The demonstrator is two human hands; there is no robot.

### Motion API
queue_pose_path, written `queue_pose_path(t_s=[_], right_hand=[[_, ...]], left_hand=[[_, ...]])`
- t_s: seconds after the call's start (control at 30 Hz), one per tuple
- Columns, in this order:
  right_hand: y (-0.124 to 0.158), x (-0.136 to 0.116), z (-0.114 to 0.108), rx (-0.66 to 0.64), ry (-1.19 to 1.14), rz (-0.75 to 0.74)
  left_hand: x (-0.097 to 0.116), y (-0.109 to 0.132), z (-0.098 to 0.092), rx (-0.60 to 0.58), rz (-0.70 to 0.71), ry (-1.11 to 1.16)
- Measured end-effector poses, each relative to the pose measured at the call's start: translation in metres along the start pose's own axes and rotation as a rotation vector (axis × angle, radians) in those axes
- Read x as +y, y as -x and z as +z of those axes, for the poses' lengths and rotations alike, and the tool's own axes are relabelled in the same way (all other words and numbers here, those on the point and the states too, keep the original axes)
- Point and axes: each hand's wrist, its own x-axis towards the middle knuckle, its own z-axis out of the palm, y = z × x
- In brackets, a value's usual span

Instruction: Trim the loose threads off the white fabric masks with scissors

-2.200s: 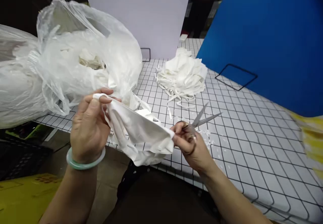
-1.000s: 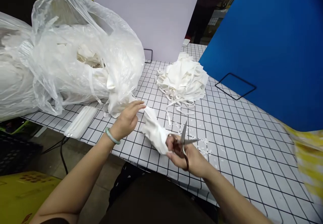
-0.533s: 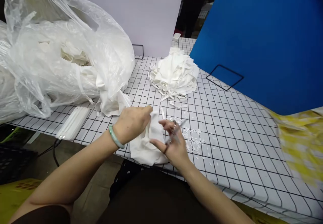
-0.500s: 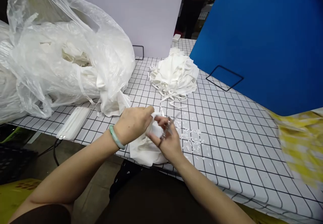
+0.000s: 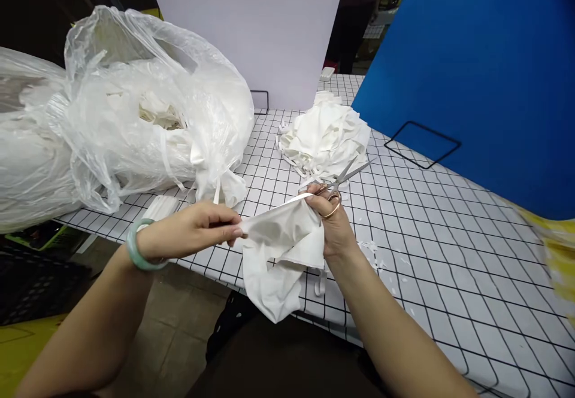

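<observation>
A piece of white cloth (image 5: 281, 248) is stretched between my two hands above the table's near edge, its lower part hanging in folds. My left hand (image 5: 202, 228) pinches its left corner between thumb and fingers. At the other side my right hand (image 5: 330, 221) grips the cloth's upper edge and also carries a pair of scissors (image 5: 344, 179), whose gold handle loops round the fingers. The scissor blades are spread and point away to the right. Beyond them lies a heap of white cloth pieces with straps (image 5: 326, 131).
A large clear plastic bag (image 5: 130, 111) full of white cloth fills the left of the checked table (image 5: 426, 230). A white power strip (image 5: 160, 207) lies by the near edge. Small white scraps (image 5: 371, 253) are scattered at right. Pale (image 5: 251, 33) and blue (image 5: 485, 75) panels stand behind.
My hands have drawn apart, spreading the bunched cloth between them. The scissors now show clearly, blades spread, in my right hand. The view has shifted slightly left and up.
</observation>
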Motion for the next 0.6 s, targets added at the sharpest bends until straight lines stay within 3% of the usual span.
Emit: queue_pose_path(t_s=[0.07,0.13,0.27,0.37,0.43,0.5,0.6], right_hand=[[-0.002,0.007,0.003,0.032,0.03,0.016],[-0.003,0.015,0.006,0.041,0.066,0.035],[-0.004,0.025,0.007,0.01,0.114,0.055],[-0.01,0.028,0.005,-0.002,0.13,0.045],[-0.011,0.036,0.009,-0.024,0.14,0.044],[-0.007,0.05,0.018,-0.071,0.158,0.058],[0.008,0.072,0.03,-0.171,0.2,0.112]], left_hand=[[0.008,0.0,0.003,-0.081,0.125,0.151],[0.012,-0.003,0.011,-0.084,0.185,0.316],[0.011,-0.015,0.034,-0.036,0.097,0.536],[0.013,-0.018,0.047,-0.013,0.086,0.515],[0.018,-0.018,0.054,0.113,0.197,0.413],[0.023,-0.019,0.06,0.315,0.345,0.365],[0.024,-0.023,0.061,0.541,0.444,0.598]])
